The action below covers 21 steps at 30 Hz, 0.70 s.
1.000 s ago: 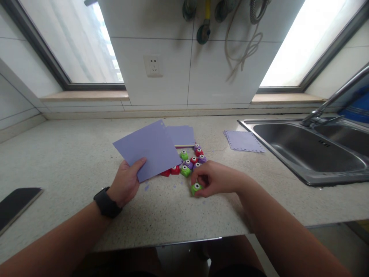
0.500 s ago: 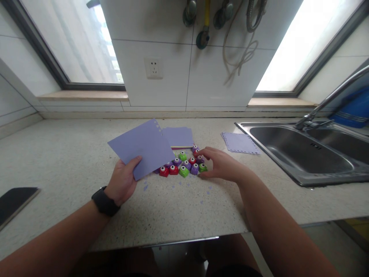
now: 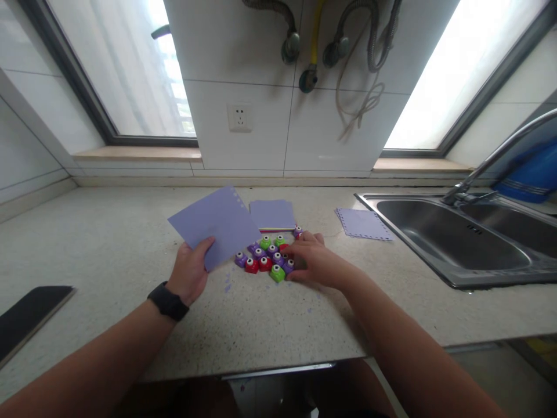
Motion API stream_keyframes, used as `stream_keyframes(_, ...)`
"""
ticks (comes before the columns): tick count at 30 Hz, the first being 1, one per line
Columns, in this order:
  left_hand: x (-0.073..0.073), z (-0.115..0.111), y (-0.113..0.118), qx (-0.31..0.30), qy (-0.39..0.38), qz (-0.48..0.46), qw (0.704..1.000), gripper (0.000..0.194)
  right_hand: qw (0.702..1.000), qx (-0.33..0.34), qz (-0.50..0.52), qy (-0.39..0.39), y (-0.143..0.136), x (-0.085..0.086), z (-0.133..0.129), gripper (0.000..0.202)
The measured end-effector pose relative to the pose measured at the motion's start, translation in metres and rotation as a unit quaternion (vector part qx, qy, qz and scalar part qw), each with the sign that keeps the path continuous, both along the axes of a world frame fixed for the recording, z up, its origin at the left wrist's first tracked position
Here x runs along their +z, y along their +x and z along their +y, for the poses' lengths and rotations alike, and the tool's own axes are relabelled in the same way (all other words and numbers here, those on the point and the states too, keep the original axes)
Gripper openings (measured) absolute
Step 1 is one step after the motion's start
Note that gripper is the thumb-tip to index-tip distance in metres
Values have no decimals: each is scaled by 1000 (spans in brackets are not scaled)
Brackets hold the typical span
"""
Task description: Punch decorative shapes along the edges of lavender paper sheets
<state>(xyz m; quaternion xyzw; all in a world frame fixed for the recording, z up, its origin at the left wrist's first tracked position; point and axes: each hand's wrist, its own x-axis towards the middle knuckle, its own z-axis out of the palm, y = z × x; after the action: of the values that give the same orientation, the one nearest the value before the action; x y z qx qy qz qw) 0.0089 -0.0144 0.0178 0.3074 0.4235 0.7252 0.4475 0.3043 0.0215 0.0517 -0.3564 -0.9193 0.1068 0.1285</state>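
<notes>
My left hand (image 3: 191, 270) pinches a lilac sheet of paper (image 3: 217, 223) by its lower corner, thumb on top. A few small holes run along the sheet's upper right edge. My right hand (image 3: 315, 261) is over the right side of a group of small craft punches, its fingers and thumb apart and curved around them. The punches are purple, red and green, among them a green punch (image 3: 277, 273), a red punch (image 3: 251, 265) and a purple punch (image 3: 241, 259). The right hand hides several of them; I see none lifted.
Behind the punches lies a stack of paper (image 3: 272, 213), lilac on top. Lilac sheets with punched edges (image 3: 364, 223) lie by the steel sink (image 3: 418, 238). Tiny paper scraps (image 3: 227, 283) dot the counter (image 3: 130, 232). A dark flat object (image 3: 35, 307) rests at the left.
My right hand has moved left over the punches, covering more of them. The left hand still holds the sheet, nearly unmoved. The view has tilted up slightly.
</notes>
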Motion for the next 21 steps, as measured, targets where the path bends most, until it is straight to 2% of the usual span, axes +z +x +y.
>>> stream_keyframes(5, -2, -1, 0, -3, 0, 8, 1000, 47, 999, 11, 7, -29, -5, 3, -3, 49)
stream_keyframes(7, -1, -1, 1, -4, -5, 9, 1000, 45, 999, 19, 15, -32, -4, 6, -4, 40)
stream_keyframes(10, 0, -1, 2, -6, -9, 10, 1000, 44, 999, 4, 37, 0, 0, 8, -2, 23)
stream_keyframes(12, -1, -1, 2, -5, -5, 13, 1000, 43, 999, -13, 29, 34, 2, 8, 1, 28)
stream_keyframes(15, -4, 0, 1, -3, -3, 22, 1000, 42, 998, -1, -11, 58, 3, 6, 6, 33)
stream_keyframes(18, -8, 1, -1, -5, -2, 23, 1000, 41, 997, 7, -29, 78, 0, 4, 8, 30)
stream_keyframes(21, -12, 4, -3, -2, -2, 11, 1000, 45, 995, -20, -31, 90, -3, 1, 11, 24)
